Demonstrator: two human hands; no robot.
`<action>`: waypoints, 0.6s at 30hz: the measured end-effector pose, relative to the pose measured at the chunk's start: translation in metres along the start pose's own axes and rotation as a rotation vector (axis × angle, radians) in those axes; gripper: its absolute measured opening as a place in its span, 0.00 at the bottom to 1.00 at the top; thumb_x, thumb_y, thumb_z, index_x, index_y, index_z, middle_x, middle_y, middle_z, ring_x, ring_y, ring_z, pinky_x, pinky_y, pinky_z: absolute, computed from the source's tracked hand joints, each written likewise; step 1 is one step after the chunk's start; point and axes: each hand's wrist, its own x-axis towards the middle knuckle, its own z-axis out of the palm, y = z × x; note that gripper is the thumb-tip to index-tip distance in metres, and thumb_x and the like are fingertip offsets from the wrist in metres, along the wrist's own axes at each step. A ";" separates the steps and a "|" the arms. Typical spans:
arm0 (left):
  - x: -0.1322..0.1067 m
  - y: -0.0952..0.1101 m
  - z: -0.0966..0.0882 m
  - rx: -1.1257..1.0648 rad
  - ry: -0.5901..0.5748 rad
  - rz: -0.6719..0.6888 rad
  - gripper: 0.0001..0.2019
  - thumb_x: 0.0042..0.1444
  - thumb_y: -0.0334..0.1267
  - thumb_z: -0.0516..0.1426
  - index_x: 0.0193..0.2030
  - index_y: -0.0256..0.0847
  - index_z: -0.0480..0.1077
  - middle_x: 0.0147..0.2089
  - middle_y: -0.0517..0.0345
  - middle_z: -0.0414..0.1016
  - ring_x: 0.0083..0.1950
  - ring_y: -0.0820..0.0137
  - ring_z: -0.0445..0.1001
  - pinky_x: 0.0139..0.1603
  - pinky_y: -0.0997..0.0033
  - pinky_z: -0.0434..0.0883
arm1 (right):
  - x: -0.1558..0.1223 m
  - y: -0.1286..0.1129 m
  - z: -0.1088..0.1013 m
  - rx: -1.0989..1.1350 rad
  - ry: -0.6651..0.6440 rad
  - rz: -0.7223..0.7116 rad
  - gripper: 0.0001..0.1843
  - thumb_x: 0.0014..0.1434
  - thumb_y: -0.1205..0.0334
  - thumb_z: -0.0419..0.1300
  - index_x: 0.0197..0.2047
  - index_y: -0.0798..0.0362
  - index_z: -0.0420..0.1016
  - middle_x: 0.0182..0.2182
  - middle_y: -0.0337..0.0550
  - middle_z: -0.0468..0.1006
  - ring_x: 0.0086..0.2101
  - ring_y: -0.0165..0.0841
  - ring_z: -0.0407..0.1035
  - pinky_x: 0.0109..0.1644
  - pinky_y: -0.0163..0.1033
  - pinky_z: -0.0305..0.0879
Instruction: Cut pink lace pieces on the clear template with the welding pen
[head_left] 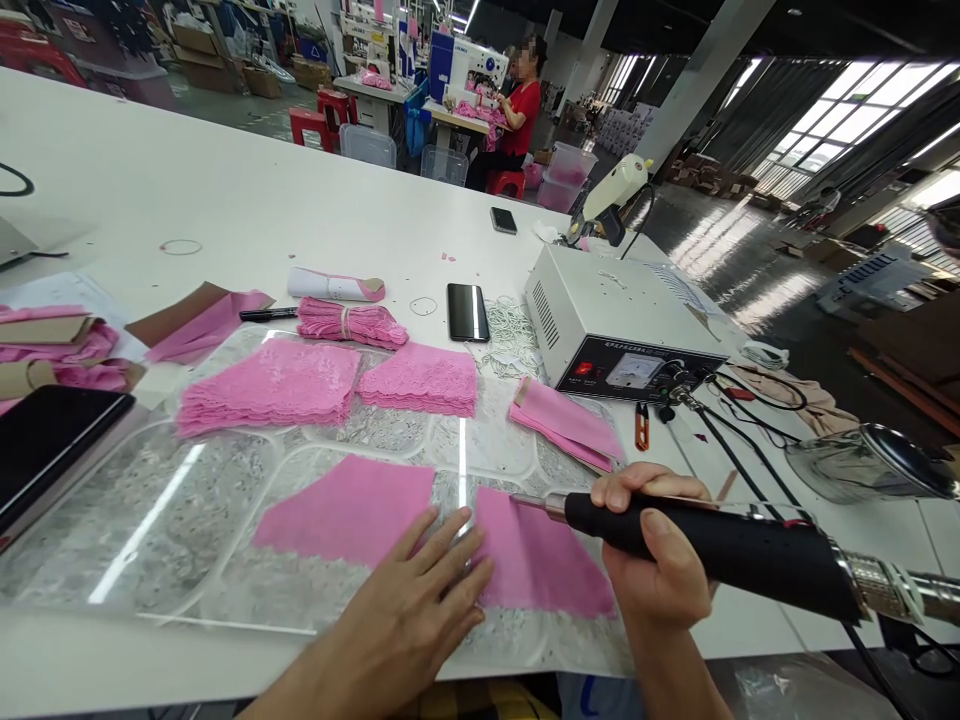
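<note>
My left hand (420, 600) lies flat, fingers stretched out, on the glass plate (150, 520) between two pink fabric pieces, its fingertips on the right pink piece (536, 565). The left pink piece (349, 510) lies beside it. My right hand (656, 555) is wrapped round a black-handled ultrasonic cutting tool (720, 550), whose metal tip (529, 503) points left at the top edge of the right piece.
Stacks of pink lace (270, 390) (420, 380) and folded pink fabric (566, 420) lie behind. A white power unit (615, 325) with cables stands at right, a phone (467, 311) beside it, a dark tablet (45, 440) at left. A person in red sits at a far sewing machine.
</note>
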 end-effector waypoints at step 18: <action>-0.014 0.003 -0.015 -0.049 -0.009 0.053 0.14 0.68 0.40 0.50 0.52 0.37 0.72 0.54 0.53 0.76 0.59 0.59 0.71 0.61 0.57 0.67 | -0.006 0.011 0.028 0.035 -0.006 0.009 0.06 0.53 0.65 0.58 0.36 0.51 0.72 0.34 0.39 0.69 0.27 0.27 0.65 0.33 0.41 0.70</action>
